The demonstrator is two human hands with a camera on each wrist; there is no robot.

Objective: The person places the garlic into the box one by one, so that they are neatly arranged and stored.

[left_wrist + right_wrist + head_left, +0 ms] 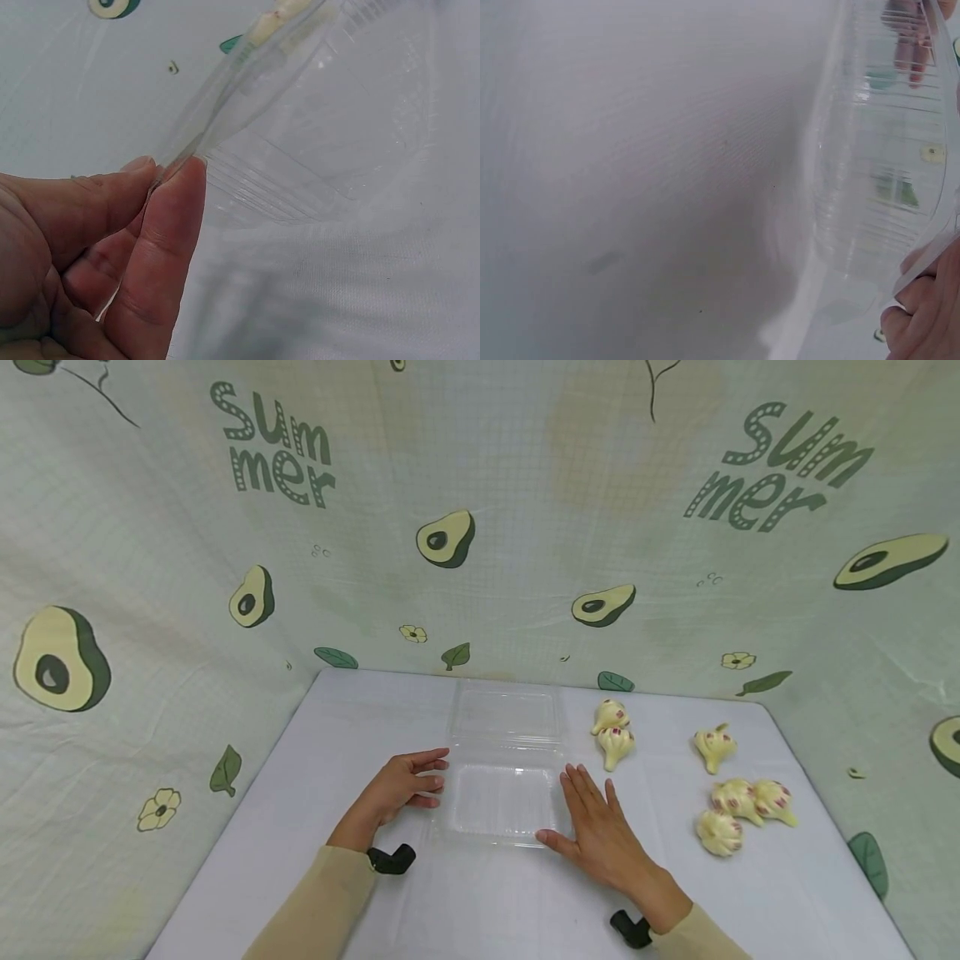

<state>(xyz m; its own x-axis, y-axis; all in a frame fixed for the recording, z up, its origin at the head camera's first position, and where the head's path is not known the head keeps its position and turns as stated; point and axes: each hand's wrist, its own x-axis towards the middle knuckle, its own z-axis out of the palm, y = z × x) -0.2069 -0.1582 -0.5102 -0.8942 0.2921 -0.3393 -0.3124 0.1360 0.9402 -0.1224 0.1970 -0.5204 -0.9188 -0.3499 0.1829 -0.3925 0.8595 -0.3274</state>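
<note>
An opened clear plastic clamshell container (504,800) lies on the white table, its lid (506,714) folded back toward the wall. My left hand (405,787) is at the container's left edge; in the left wrist view its thumb and finger (161,247) pinch the rim. My right hand (603,839) is at the right front corner, thumb at the front edge and fingers along the side. In the right wrist view, the right hand (930,307) holds the plastic rim, partly cut off by the frame. Nothing shows inside the container.
Two garlic bulbs (615,745) lie just right of the lid. Farther right are a single garlic bulb (714,745) and a cluster of garlic bulbs (737,799). A cloth wall (510,485) printed with avocados surrounds the white table (480,902).
</note>
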